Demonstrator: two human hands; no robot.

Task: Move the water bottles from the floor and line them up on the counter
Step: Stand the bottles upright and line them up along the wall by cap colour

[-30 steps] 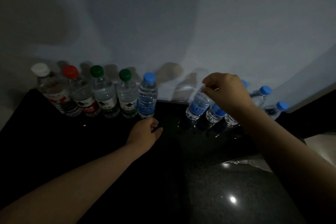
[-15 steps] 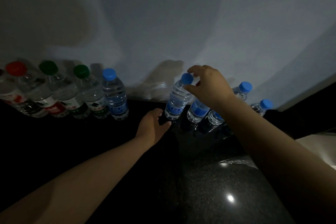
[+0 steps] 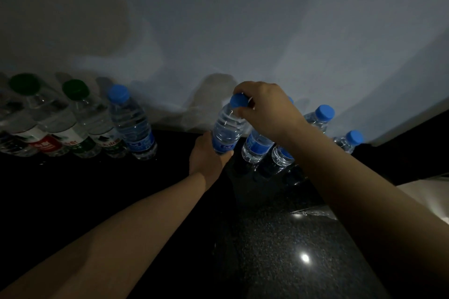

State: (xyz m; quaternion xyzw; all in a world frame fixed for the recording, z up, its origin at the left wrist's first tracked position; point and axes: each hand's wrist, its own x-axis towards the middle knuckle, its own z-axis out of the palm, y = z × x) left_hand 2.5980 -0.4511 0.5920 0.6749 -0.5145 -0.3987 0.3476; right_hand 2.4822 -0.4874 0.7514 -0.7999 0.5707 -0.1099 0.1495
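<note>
**Both hands steer one bottle toward the row**

A clear plastic water bottle with a blue cap and blue label (image 3: 227, 126) leans over the dark speckled stone tabletop (image 3: 279, 238), near its far edge by the pale wall (image 3: 243, 19). The right hand (image 3: 266, 109) has its grip pinched on the cap; the left hand (image 3: 206, 155) has its grip cupped round the base, probably to steady it. To the left stands the lined-up row, ending in an upright blue-capped bottle (image 3: 132, 121) beside green-capped bottles (image 3: 82, 114). To the right, more blue-capped bottles (image 3: 257, 145) cluster loosely, likely awaiting alignment.
</note>
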